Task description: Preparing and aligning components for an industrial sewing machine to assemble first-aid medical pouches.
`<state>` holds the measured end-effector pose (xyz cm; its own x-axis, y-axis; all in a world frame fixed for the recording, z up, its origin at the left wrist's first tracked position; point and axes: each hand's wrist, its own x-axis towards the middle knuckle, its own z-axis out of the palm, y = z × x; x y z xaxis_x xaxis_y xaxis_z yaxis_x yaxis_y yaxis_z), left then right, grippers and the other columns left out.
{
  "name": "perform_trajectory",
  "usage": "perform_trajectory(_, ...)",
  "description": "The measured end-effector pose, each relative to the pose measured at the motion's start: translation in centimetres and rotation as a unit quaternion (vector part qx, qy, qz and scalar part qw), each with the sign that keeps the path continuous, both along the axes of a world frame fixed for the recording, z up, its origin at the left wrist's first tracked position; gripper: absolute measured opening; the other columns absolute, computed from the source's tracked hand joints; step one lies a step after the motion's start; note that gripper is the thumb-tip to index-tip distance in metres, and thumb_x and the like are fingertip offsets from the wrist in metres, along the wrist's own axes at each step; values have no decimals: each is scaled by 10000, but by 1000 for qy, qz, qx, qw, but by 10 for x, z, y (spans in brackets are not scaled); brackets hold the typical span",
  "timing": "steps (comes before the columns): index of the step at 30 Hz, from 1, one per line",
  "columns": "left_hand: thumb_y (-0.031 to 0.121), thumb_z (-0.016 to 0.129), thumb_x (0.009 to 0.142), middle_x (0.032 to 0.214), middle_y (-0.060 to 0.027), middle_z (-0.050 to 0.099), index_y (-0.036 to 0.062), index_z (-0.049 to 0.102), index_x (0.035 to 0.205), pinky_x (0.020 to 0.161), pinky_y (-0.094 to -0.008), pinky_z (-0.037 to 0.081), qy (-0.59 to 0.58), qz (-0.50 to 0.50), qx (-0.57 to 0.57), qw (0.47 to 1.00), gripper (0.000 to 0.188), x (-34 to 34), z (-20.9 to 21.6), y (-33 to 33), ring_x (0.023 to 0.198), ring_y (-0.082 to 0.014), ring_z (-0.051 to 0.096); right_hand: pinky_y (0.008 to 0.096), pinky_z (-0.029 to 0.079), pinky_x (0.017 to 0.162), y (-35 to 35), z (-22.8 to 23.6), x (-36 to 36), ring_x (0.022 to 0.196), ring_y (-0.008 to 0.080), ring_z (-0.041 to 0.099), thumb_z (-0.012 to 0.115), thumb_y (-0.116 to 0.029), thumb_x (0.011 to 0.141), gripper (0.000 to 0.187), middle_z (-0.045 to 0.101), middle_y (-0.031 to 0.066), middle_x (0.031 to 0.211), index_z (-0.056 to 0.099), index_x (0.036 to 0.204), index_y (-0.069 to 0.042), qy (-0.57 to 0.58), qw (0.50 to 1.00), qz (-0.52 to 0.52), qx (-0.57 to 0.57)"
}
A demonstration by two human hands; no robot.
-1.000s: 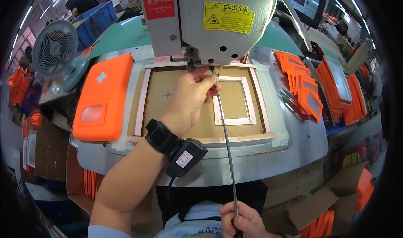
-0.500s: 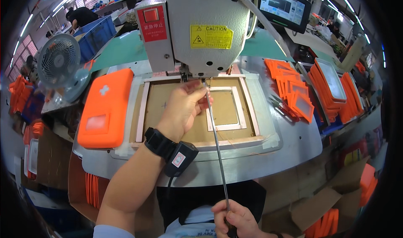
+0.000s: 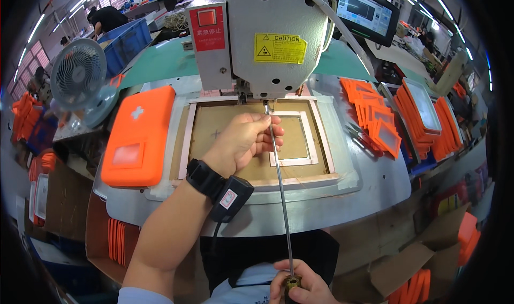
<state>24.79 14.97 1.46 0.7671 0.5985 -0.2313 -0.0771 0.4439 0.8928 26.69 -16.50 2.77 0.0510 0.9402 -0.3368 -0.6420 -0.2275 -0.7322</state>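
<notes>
My right hand (image 3: 300,285) is closed round the dark and yellowish handle of a long screwdriver (image 3: 282,197) near my lap. Its thin metal shaft runs up to the needle area (image 3: 266,104) of a sewing machine (image 3: 273,14). Up there my left hand (image 3: 243,140) pinches the shaft near its tip between thumb and finger, with the other fingers curled. Below the machine head lies a wooden-edged template frame (image 3: 214,116) with a smaller white-bordered rectangular window (image 3: 312,140). The tip's exact contact is too small to make out.
An orange case with a white cross (image 3: 140,138) lies left of the frame. Orange window patches (image 3: 377,116) and red-handled snips (image 3: 364,141) lie right. A fan (image 3: 79,73) stands left, a screen (image 3: 365,12) back right. Cartons with orange pieces (image 3: 423,272) flank me.
The left hand has shifted slightly down the screwdriver, uncovering its tip by the needle area. More of the handle shows in my right hand. The view has moved a little.
</notes>
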Motion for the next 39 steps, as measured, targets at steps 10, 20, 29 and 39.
perform_trajectory(10, 157, 478, 985, 982, -132, 665, -50, 546, 1142, 607, -294, 562, 251, 71, 289, 921, 268, -32, 22, 16, 664, -174, 659, 254, 440, 428, 0, 23, -6, 476, 132, 488, 364, -193, 1049, 197, 498, 77, 743, 426, 1140, -30, 14, 997, 16, -74)
perform_trajectory(20, 516, 378, 1011, 1203, -60, 604, 50, 574, 1262, 957, -308, 424, -80, 260, 473, 838, 565, -51, 80, 36, 1094, -131, 556, 256, 418, 383, 9, 28, -17, 431, 131, 462, 371, -200, 1047, 177, 484, 65, 682, 429, 1085, -37, 21, 994, 3, -108)
perform_trajectory(29, 574, 341, 1000, 983, -16, 613, 40, 611, 1100, 823, -235, 440, -75, 271, 426, 860, 607, -34, 92, 35, 908, -90, 548, 263, 392, 370, 13, 33, -22, 420, 130, 444, 378, -205, 1047, 171, 483, 57, 663, 443, 1063, -48, 22, 991, -7, -128)
perform_trajectory(39, 562, 384, 997, 899, 17, 530, 44, 586, 1028, 795, -231, 387, -161, 294, 414, 846, 557, -22, 76, 52, 837, -82, 450, 262, 375, 369, 19, 25, -33, 408, 133, 430, 426, -289, 1037, 232, 453, 54, 622, 447, 1026, -58, 60, 993, 12, -100)
